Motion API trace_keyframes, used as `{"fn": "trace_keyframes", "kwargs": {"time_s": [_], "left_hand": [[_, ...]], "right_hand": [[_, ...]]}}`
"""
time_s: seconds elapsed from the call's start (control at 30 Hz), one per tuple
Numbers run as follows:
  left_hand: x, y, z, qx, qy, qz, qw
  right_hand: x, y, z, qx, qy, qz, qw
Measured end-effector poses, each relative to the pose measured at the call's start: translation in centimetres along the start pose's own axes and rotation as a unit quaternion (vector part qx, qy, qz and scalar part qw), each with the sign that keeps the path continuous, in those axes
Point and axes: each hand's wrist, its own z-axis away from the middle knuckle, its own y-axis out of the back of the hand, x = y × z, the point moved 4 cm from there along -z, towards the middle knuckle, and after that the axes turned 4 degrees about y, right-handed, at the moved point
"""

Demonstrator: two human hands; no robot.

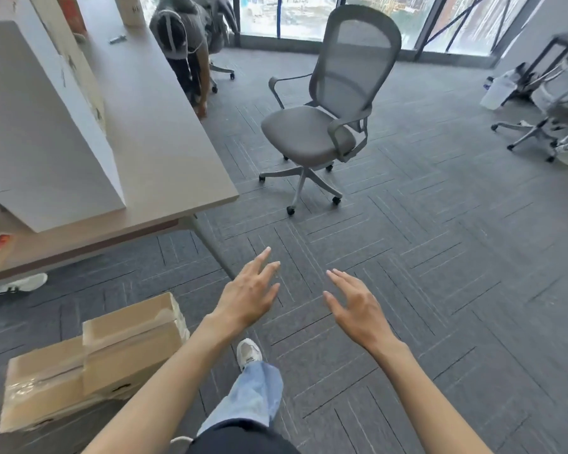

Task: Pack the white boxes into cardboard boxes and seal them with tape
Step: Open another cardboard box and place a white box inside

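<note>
Two taped cardboard boxes stand on the carpet at the lower left: a taller one point(135, 352) and a lower one point(43, 385) beside it, both sealed with clear tape. My left hand point(248, 294) hovers over the floor to the right of them, fingers spread and empty. My right hand point(354, 304) is held out next to it, also open with nothing in it. A large white box point(36, 126) rests on the desk at the left.
The beige desk point(164, 152) fills the upper left, its leg point(212, 247) slanting down near my left hand. A grey office chair point(322, 122) stands ahead. Another person point(187, 50) bends down behind the desk. More chairs point(545, 119) are at the right. My foot point(248, 352) is below.
</note>
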Motion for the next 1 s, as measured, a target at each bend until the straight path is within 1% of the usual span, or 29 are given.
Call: {"fn": "trace_keyframes", "kwargs": {"time_s": [0.1,0.17,0.23,0.33,0.43,0.57,0.67,0.77,0.87,0.93,1.0], "left_hand": [[-0.6,0.1,-8.1,-0.02,-0.01,-0.006,1.0],[-0.4,1.0,-12.7,-0.037,-0.01,0.002,0.999],[0.0,2.3,-17.5,-0.045,-0.027,0.005,0.999],[-0.1,4.8,-24.5,-0.035,-0.056,-0.023,0.998],[-1.5,7.1,-30.2,-0.017,-0.033,-0.031,0.999],[-5.0,9.5,-38.3,-0.003,-0.001,-0.064,0.998],[-8.4,11.1,-44.5,0.026,0.053,-0.071,0.996],[-11.3,13.3,-49.7,0.058,0.141,-0.045,0.987],[-13.6,15.5,-53.3,0.07,0.242,-0.029,0.967],[-15.0,17.6,-54.9,0.091,0.304,-0.033,0.948],[-16.3,20.0,-55.6,0.128,0.356,-0.035,0.925]], "right_hand": [[1.2,1.9,-7.5,-0.001,-0.009,0.026,1.0],[1.5,3.5,-11.7,-0.004,-0.026,0.037,0.999],[1.7,5.1,-16.4,0.0,-0.025,0.046,0.999],[2.0,6.9,-23.7,0.011,-0.021,0.051,0.998],[2.6,7.8,-30.1,0.015,-0.02,0.04,0.999],[3.4,8.6,-40.5,0.001,0.015,0.032,0.999],[3.7,8.5,-50.2,-0.021,0.064,0.035,0.997],[2.7,8.3,-60.2,-0.056,0.127,0.033,0.99],[-0.2,8.4,-69.0,-0.095,0.192,0.024,0.976],[-2.9,7.7,-73.6,-0.139,0.246,0.024,0.959],[-6.1,6.8,-77.4,-0.178,0.299,0.029,0.937]]}}
